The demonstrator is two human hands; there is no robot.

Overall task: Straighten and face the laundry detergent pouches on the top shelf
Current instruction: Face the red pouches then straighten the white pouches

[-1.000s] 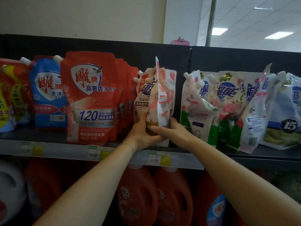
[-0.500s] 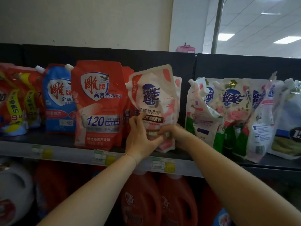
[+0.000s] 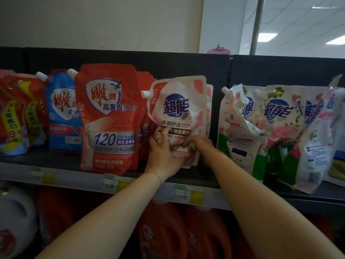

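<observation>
1. Far left of the top shelf (image 3: 61, 162): red-and-yellow pouches (image 3: 15, 113) stand with their fronts turned at an angle. Just beside them is a blue pouch (image 3: 62, 116) with its spout at the upper left.
2. A large red pouch (image 3: 110, 118) stands at the shelf's front edge, label facing out, and overlaps the blue pouch's right side. A row of red pouches (image 3: 146, 116) sits behind it to the right.
3. Left hand (image 3: 164, 156): the fingers curl round the lower left of the pink-and-white pouch (image 3: 179, 107), with the thumb across its front.
4. The pink-and-white pouch is mid-shelf, between the red row and the floral pouches (image 3: 278, 124). Its label faces forward and it tilts slightly, spout at the upper left. The hands hide its base, so contact with the shelf cannot be told.
5. Right hand (image 3: 199, 144): it grips the same pouch low on its right, fingers curled onto the front.
6. The floral pouches are disordered, leaning and overlapping. The leftmost is twisted sideways.
7. Below: price tags (image 3: 188, 193) on the shelf edge, with red detergent jugs (image 3: 162, 232) underneath.
</observation>
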